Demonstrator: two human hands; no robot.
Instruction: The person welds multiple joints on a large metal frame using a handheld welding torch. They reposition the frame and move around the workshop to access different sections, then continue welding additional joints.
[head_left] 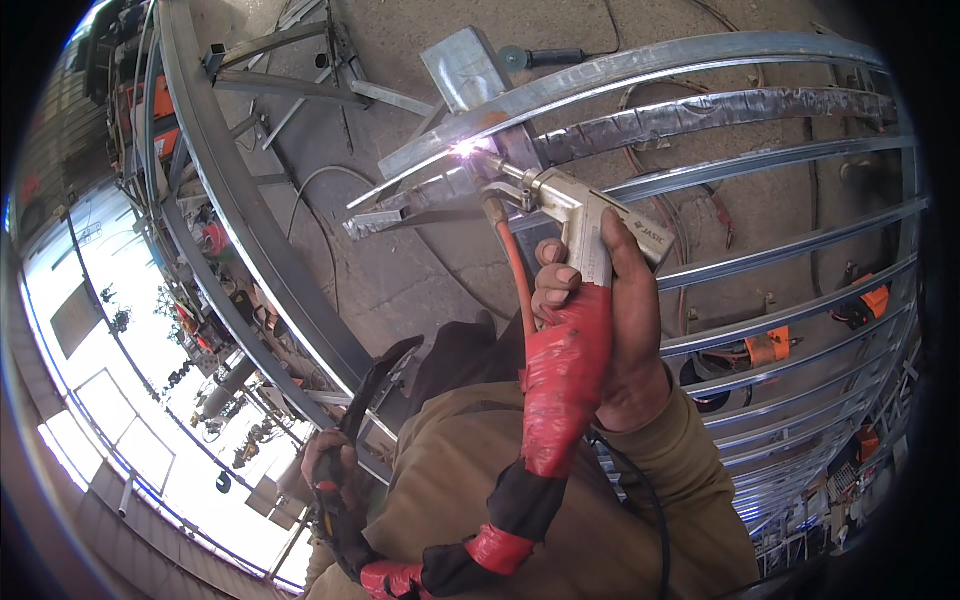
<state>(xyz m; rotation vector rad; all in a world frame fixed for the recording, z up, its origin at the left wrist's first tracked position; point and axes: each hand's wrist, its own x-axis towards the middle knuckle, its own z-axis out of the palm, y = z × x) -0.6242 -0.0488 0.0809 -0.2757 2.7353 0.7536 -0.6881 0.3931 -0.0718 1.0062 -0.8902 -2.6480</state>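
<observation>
My right hand (630, 310) is wrapped round a pistol-shaped welding torch (585, 215), its handle and cable bound in red and black tape. The nozzle points up and left, and a bright arc (466, 150) glows at its tip. The arc burns at a joint between a long galvanized steel tube (640, 75) and a short crosspiece below it. At the lower left, my left hand (330, 458) is closed round a dark handle-like thing with a curved black upper part (375, 385); its kind is unclear. The taped torch cable (500, 545) runs down past my body toward that hand.
Parallel steel bars (790, 250) of a large frame fill the right side. A steel beam (260, 240) slants down the left. An angle grinder (545, 58) lies on the concrete floor beyond the work, with cables (325, 175) trailing about. Orange tools (768, 345) sit beneath the bars.
</observation>
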